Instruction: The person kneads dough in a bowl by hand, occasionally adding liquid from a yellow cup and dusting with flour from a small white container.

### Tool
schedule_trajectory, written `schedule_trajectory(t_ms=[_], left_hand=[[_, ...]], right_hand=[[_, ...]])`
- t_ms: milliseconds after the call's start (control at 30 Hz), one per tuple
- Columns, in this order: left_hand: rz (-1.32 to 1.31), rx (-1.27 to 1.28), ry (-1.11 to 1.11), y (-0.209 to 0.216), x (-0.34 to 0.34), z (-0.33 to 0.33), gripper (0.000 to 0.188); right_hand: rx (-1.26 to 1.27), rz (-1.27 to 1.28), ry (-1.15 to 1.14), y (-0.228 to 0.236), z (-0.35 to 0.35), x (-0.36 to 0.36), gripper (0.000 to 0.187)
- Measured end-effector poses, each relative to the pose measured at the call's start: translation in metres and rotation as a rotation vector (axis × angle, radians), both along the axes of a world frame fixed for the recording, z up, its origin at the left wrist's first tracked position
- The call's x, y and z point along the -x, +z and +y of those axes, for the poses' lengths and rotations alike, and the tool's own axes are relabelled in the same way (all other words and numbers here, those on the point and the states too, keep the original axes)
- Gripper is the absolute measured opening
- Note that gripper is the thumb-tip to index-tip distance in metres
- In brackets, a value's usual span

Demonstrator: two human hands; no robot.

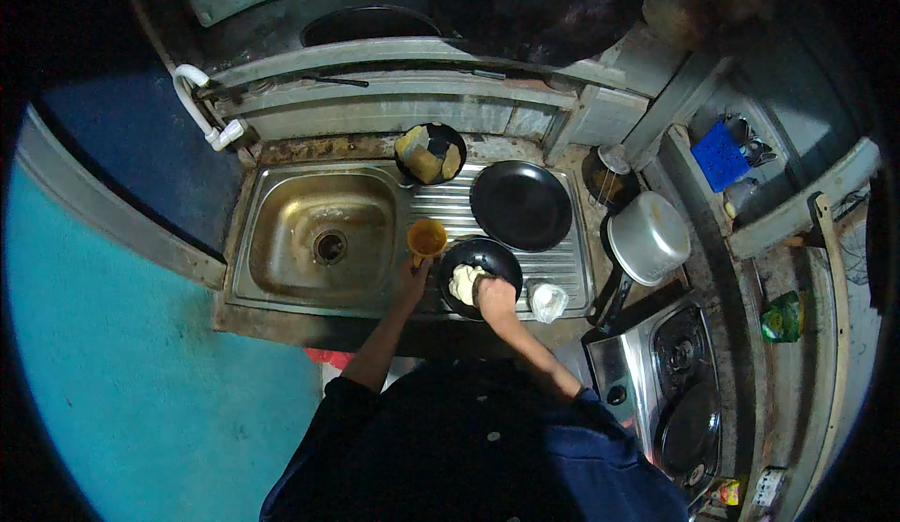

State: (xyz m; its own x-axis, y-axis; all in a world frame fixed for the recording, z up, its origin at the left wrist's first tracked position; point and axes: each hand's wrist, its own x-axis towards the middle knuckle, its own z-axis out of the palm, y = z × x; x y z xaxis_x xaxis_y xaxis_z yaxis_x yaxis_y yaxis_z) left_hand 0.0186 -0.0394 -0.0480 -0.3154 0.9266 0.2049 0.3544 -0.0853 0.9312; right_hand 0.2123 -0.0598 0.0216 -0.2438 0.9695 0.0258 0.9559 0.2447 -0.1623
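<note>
- Left hand (419, 266): closed around the near side of an amber-brown, round-mouthed cup (439, 244), at the sink's edge; presumably gripped to keep its mouth upright and near the bowl.
- Right hand (497, 298): lowered onto a soft, cream-coloured lump of dough (463, 284); fingertips hidden, so whether it was gripping or only pressing could not be told.
- Dough: in the left part of a round black bowl (508, 257), directly before the person, probably for easy reach and to contain the mess.
- Ribbed steel drainboard (553, 264): beneath the bowl, likely chosen as a flat work surface.
- Large round black pan (521, 205): beyond the bowl, nothing seen inside.
- Small black bowl (454, 138), back edge: held yellowish, sponge-like pieces (427, 163).
- Small white container (547, 303), right of the dough bowl: crumpled clear plastic at its mouth; contents unclear.
- Rectangular steel sink basin (281, 260): dark round drain (330, 246), no standing water evident.
- Dented silver metal pot (649, 238), far right: contents not visible.
</note>
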Motion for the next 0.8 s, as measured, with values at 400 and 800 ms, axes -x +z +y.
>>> schedule_trajectory(t_ms=[400, 800], left_hand=[[-0.022, 0.157, 0.038, 0.053, -0.03, -0.029, 0.046], [0.587, 0.416, -0.073, 0.035, -0.057, -0.035, 0.061]], right_hand=[[0.506, -0.004, -0.037, 0.031, 0.026, -0.027, 0.067], [0.413, 0.185, -0.151, 0.01, 0.013, -0.019, 0.054]])
